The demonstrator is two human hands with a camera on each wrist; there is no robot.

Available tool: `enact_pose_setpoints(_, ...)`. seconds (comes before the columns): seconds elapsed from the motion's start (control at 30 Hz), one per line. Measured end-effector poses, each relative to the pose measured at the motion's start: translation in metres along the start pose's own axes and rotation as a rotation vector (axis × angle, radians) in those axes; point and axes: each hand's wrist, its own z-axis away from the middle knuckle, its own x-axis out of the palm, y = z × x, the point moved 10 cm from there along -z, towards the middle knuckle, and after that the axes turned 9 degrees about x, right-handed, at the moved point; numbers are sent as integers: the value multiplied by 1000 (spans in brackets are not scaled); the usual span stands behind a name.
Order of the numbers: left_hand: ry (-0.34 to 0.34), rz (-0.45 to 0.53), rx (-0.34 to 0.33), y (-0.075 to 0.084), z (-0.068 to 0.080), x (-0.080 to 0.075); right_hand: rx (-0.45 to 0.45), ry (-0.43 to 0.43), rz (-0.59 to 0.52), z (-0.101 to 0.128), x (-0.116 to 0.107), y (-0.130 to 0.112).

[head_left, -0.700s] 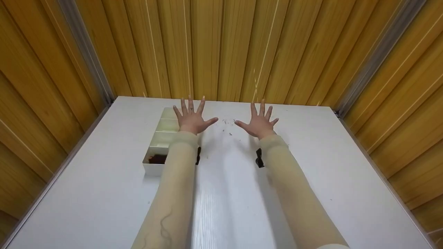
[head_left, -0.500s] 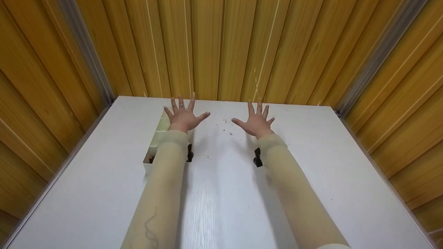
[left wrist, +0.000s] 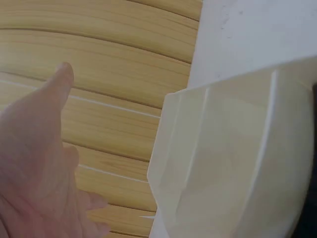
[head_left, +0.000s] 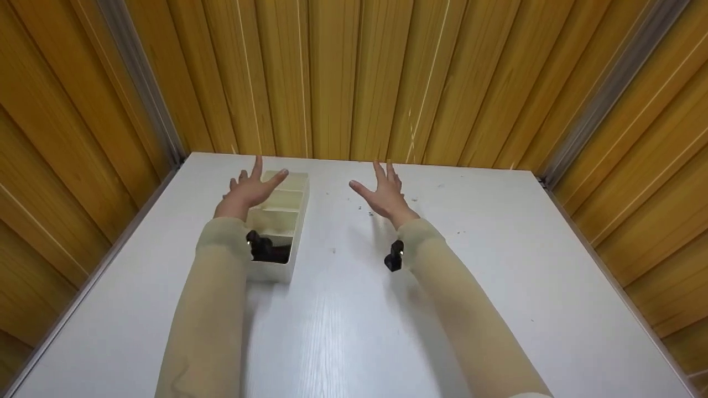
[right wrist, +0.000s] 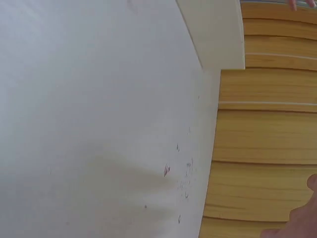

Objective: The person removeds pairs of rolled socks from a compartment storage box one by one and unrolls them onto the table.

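Note:
A long cream box (head_left: 272,272) with several compartments in a row stands on the white table, left of the middle. Something dark (head_left: 283,254) lies in its nearest compartment, partly hidden by the left wrist camera. My left hand (head_left: 246,192) hovers by the box's left side, thumb spread and fingers loosely extended, holding nothing. In the left wrist view, the same hand (left wrist: 37,163) is apart from the pale compartments. Right of the box, my right hand (head_left: 384,196) is raised over the table, thumb apart from the fingers, also holding nothing. Only a bit of it shows in the right wrist view.
Small dark specks (head_left: 371,214) are scattered over the far middle of the white table (head_left: 354,331). Wood-patterned panels (head_left: 332,83) rise behind the table and along both sides. Black wrist cameras (head_left: 394,256) jut inward from both sleeves.
My left hand has moved left, uncovering more of the box, and both hands have turned from flat, widely spread fingers to a sideways, looser pose. The right hand has shifted slightly left.

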Motion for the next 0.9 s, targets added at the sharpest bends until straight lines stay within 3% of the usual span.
enact_pose_setpoints(0.2, -30, 103, -21, -30, 18, -12, -83, -41, -166, 11, 16, -28)
enact_pose_setpoints(0.47, -43, 396, -96, -72, 52, 1, -174, -115, -347, 30, 42, -60)
enact_pose_setpoints(0.7, 14, 546, -163, -102, 75, 13, -223, -235, -577, 52, 62, -90)
enact_pose_setpoints(0.9, -7, 652, -135, -112, 81, 24, -184, -417, -759, 64, 84, -104)
